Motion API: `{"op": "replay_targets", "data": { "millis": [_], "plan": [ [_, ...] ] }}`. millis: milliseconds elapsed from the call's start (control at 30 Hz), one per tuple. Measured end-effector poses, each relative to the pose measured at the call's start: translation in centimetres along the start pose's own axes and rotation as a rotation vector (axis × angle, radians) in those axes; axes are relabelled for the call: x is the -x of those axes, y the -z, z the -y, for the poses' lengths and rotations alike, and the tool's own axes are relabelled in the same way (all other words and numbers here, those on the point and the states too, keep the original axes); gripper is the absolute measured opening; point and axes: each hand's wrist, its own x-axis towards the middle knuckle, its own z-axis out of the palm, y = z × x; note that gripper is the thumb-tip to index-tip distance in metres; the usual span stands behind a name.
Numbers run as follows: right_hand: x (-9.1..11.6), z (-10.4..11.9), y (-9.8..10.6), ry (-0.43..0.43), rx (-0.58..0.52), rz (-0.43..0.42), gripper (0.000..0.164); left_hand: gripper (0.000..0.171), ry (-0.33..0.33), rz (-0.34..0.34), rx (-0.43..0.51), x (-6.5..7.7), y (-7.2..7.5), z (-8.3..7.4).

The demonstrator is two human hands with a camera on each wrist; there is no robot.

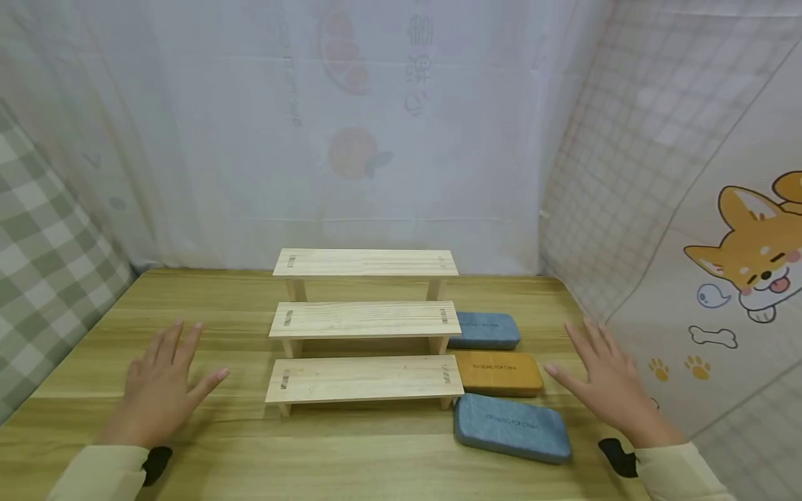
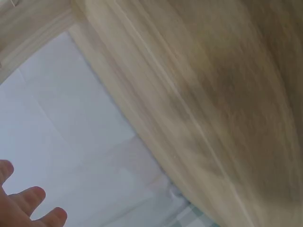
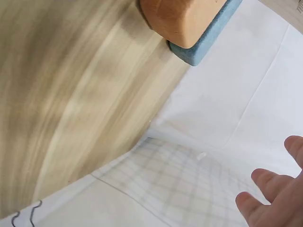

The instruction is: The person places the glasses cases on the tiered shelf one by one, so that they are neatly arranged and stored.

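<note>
My left hand (image 1: 161,386) is spread over the table to the left of a three-tier wooden stand, holding nothing. Its fingertips (image 2: 33,195) show at the lower left of the left wrist view. On the far side, my right hand (image 1: 610,383) is likewise spread and holds nothing. Nearest to it are an orange case (image 1: 498,374) and a blue case (image 1: 512,428), both with printed lettering. Another blue case (image 1: 484,330) lies behind the orange one. The stand's bottom tier (image 1: 365,379), middle tier (image 1: 365,319) and top tier (image 1: 366,263) are pale bare boards.
The wood-grain table (image 1: 301,452) ends at a white curtain (image 1: 219,174) at the back. Checked cloth (image 1: 44,243) hangs along the left side. At the right, a curtain (image 1: 689,229) with a cartoon dog borders the table.
</note>
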Motion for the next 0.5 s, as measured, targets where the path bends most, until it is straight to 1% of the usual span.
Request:
{"op": "replay_targets", "data": {
  "millis": [100, 233, 367, 500],
  "plan": [
    [0.3, -0.4, -0.4, -0.001, -0.076, 0.01, 0.087, 0.089, -0.002, 0.016, 0.129, 0.2, 0.0, -0.3],
    [0.7, -1.1, -0.8, 0.007, -0.186, 0.015, 0.088, 0.089, 0.008, 0.031, 0.314, 0.4, -0.1, -1.1],
    [1.0, -1.3, -1.2, -0.002, -0.275, 0.038, 0.09, 0.09, 0.051, 0.061, 0.475, 0.5, -0.2, -2.0],
    [1.4, -1.4, -1.6, -0.037, -0.379, 0.097, 0.089, 0.091, 0.115, 0.104, 0.604, 0.3, -0.4, -2.9]
  ]
}}
